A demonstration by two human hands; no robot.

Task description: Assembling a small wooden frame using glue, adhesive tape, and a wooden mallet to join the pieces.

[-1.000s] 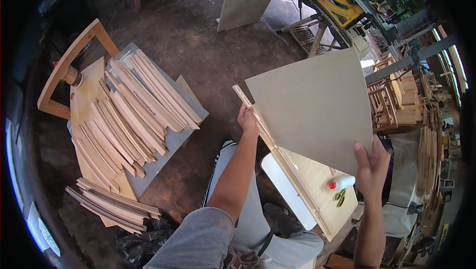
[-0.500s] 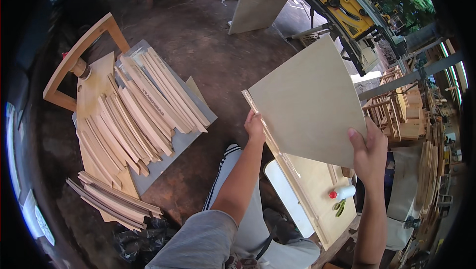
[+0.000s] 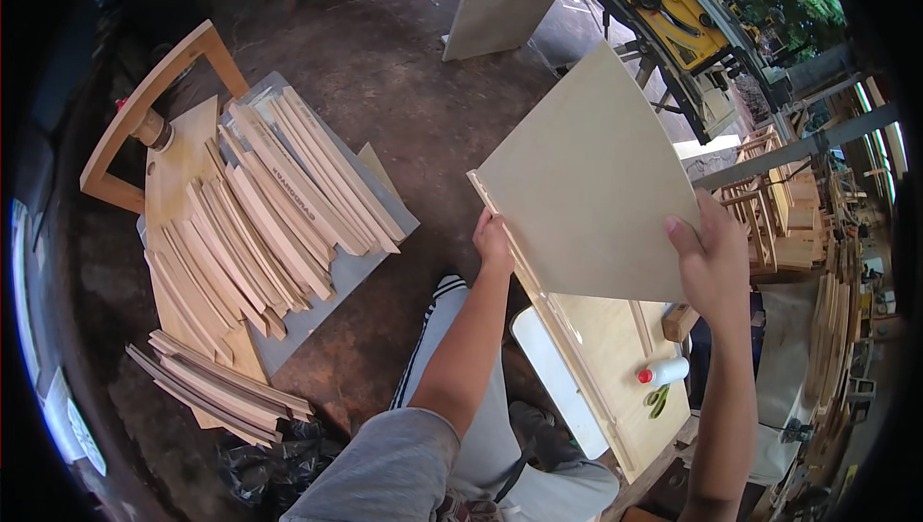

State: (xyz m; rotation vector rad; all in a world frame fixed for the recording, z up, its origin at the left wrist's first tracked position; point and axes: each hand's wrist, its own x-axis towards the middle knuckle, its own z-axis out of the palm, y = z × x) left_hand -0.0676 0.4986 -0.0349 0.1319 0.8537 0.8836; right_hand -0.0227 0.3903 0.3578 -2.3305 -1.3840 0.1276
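Observation:
A pale plywood panel point(image 3: 586, 186) is tilted up in front of me, its lower left edge lying along a narrow wooden strip point(image 3: 538, 303). My right hand point(image 3: 713, 258) grips the panel's right edge, thumb on the face and the other fingers hidden behind. My left hand point(image 3: 494, 241) is closed round the strip near its far end, where the panel meets it; some fingertips are hidden. Below the panel, the strip runs along the edge of a light wooden board point(image 3: 606, 344). On that board lie a white bottle with a red cap point(image 3: 663, 371) and green-handled scissors point(image 3: 657, 401).
A wooden block point(image 3: 680, 322) sits beside my right wrist. To the left, several wood strips point(image 3: 279, 195) lie on a panel-topped surface beside a wooden frame point(image 3: 159, 104). A yellow table saw point(image 3: 673, 12) stands at the far right. Another panel point(image 3: 505, 14) leans at the back.
The panel's right side has swung up and a little left, with my right hand following. More of the board and the wooden block now shows below it. My left hand has barely moved.

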